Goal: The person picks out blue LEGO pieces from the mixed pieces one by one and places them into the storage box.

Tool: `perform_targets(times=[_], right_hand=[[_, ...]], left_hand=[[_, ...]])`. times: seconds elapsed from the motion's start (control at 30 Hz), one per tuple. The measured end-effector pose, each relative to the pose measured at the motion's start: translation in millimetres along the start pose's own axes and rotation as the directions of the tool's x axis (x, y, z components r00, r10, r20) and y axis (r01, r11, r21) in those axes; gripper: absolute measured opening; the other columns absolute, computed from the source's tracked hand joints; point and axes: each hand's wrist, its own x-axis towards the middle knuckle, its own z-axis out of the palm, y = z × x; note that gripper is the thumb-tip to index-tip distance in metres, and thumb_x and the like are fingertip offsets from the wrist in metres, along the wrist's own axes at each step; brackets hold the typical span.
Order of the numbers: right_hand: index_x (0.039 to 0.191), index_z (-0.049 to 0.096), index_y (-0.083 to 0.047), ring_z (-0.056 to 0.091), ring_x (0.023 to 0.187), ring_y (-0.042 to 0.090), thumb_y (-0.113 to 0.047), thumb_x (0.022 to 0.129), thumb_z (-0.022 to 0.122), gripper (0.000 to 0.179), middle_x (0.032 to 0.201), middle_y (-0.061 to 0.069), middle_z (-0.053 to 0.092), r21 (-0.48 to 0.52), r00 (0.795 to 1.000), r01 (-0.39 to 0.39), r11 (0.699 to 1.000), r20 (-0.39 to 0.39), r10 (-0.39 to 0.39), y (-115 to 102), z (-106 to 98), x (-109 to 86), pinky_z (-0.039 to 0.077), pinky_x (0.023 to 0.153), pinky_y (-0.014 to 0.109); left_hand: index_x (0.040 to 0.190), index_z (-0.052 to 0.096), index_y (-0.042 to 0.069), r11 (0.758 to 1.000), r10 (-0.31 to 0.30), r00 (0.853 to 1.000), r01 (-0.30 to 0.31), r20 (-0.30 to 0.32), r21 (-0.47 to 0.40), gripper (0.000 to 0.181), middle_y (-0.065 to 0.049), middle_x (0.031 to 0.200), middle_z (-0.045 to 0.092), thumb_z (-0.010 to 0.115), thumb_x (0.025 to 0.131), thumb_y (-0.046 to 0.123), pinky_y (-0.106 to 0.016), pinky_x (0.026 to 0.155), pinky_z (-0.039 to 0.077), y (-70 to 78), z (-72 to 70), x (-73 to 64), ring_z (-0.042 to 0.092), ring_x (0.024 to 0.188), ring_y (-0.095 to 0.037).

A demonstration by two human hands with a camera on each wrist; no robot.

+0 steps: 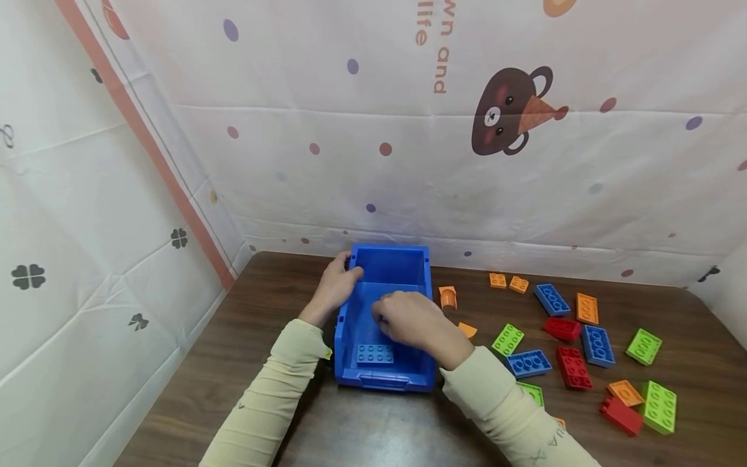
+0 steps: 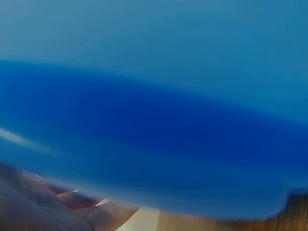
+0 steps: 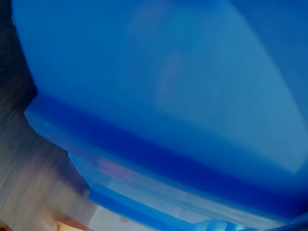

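Note:
A blue plastic bin [image 1: 385, 383] stands on the table, with a light blue toy brick [image 1: 375, 353] on its floor near the front. My left hand [image 1: 336, 285] grips the bin's left wall, thumb over the rim and fingers outside. In the left wrist view the bin's wall [image 2: 144, 130] fills most of the picture, blurred. Over the bin's inside is my right hand [image 1: 411, 318], knuckles up and fingers curled downward; I cannot tell whether it holds anything. The right wrist view shows mainly the blue wall [image 3: 120, 72] of the bin.
Right of the bin lie several scattered toy bricks: orange [image 1: 448, 297], green [image 1: 508, 338], blue [image 1: 528, 363] and red [image 1: 574, 368]. A taller green brick [image 1: 659, 407] stands at the far right. A printed cloth [image 1: 350, 175] hangs behind the dark wooden table [image 1: 233, 363].

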Motion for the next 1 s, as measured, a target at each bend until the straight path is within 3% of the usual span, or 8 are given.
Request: perform_targets(times=[0.17, 0.37, 0.53, 0.67, 0.83, 1.0], right_hand=[[0.103, 0.079, -0.009, 0.064, 0.073, 0.015, -0.012, 0.099, 0.075, 0.007, 0.090, 0.002, 0.073, 0.020, 0.996, -0.002, 1.000, -0.091, 0.004, -0.1, -0.1, -4.5, 0.061, 0.073, 0.034], [0.110, 0.080, -0.010, 0.073, 0.094, 0.020, -0.015, 0.100, 0.075, 0.012, 0.108, 0.004, 0.077, 0.147, 0.979, -0.036, 0.988, -0.195, 0.065, -0.8, -0.8, -10.4, 0.063, 0.082, 0.040], [0.110, 0.079, -0.010, 0.073, 0.099, 0.021, -0.014, 0.100, 0.074, 0.012, 0.107, 0.002, 0.076, 0.203, 0.963, -0.021, 0.979, -0.258, 0.074, -1.4, -2.1, -17.6, 0.062, 0.085, 0.042], [0.112, 0.078, -0.008, 0.073, 0.105, 0.023, -0.011, 0.099, 0.075, 0.013, 0.109, 0.004, 0.076, 0.259, 0.945, 0.054, 0.964, -0.325, 0.035, 4.2, -3.7, -26.2, 0.061, 0.090, 0.043], [0.113, 0.077, -0.005, 0.072, 0.110, 0.026, -0.003, 0.097, 0.075, 0.016, 0.116, 0.009, 0.076, 0.304, 0.907, 0.167, 0.938, -0.420, -0.025, 20.3, -11.5, -35.6, 0.060, 0.093, 0.043], [0.113, 0.078, -0.003, 0.073, 0.108, 0.027, -0.002, 0.096, 0.077, 0.017, 0.116, 0.011, 0.076, 0.286, 0.875, 0.116, 0.951, -0.482, 0.038, 36.8, -23.1, -47.3, 0.062, 0.089, 0.044]], left_hand=[[0.159, 0.040, 0.002, 1.000, 0.006, 1.000, -0.006, 0.005, 0.001, 0.058, -0.025, 0.152, 0.051, 0.052, 0.105, 0.019, -0.066, 0.102, 0.050, 1.5, 1.0, -1.1, 0.058, 0.130, -0.045], [0.158, 0.041, 0.002, 1.000, 0.006, 1.000, -0.006, 0.003, 0.007, 0.056, -0.025, 0.151, 0.052, 0.052, 0.106, 0.019, -0.066, 0.100, 0.052, 1.3, 1.0, -1.5, 0.059, 0.127, -0.045], [0.158, 0.042, 0.001, 1.000, 0.015, 1.000, -0.015, -0.004, 0.008, 0.056, -0.025, 0.150, 0.053, 0.052, 0.105, 0.018, -0.066, 0.099, 0.052, 0.6, 0.1, -2.3, 0.060, 0.126, -0.045], [0.157, 0.043, 0.000, 1.000, 0.026, 1.000, -0.026, -0.009, 0.009, 0.057, -0.025, 0.149, 0.054, 0.052, 0.103, 0.018, -0.065, 0.099, 0.052, 0.2, -0.2, -2.4, 0.060, 0.127, -0.044], [0.156, 0.044, 0.000, 0.999, 0.034, 0.999, -0.034, -0.021, 0.017, 0.057, -0.025, 0.150, 0.054, 0.052, 0.103, 0.018, -0.067, 0.101, 0.050, -2.0, -1.1, -1.4, 0.058, 0.129, -0.044], [0.156, 0.044, 0.000, 0.999, 0.039, 0.999, -0.038, -0.018, 0.018, 0.056, -0.025, 0.151, 0.053, 0.052, 0.103, 0.018, -0.067, 0.103, 0.048, -1.8, -0.8, -1.4, 0.057, 0.131, -0.044]])
